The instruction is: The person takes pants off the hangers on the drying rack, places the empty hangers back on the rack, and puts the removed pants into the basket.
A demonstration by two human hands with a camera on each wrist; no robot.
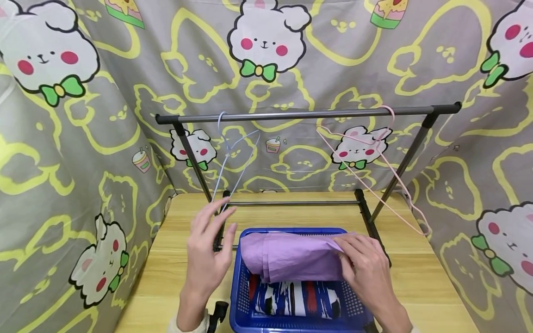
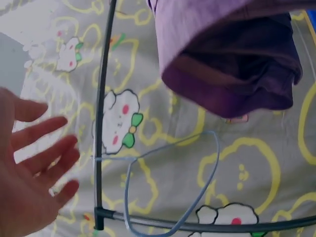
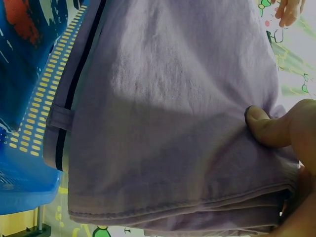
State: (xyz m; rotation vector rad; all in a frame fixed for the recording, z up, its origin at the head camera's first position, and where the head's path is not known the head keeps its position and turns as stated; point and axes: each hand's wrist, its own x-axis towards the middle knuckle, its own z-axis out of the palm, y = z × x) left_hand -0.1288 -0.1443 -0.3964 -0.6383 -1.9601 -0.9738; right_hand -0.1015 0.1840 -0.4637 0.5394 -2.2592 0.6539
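Note:
A folded purple garment (image 1: 293,256) is held above the blue basket (image 1: 235,296), overlapping its far part in the head view. My right hand (image 1: 362,261) pinches its right end; in the right wrist view the thumb (image 3: 269,128) presses on the cloth near stitched hem layers. A small loop and a dark stripe show along the garment's other edge. The fold opens like a tube in the left wrist view. My left hand (image 1: 208,240) is raised left of the basket, fingers spread, holding nothing. Inside the basket lies a folded cloth (image 1: 297,298) patterned in blue, white, red and black.
Behind the basket stands a dark metal rack (image 1: 287,114) on the wooden table (image 1: 166,263). From its bar hang a pale blue hanger (image 1: 226,155) at left and a pink hanger (image 1: 387,162) at right. Patterned curtains (image 1: 354,37) surround the table on three sides.

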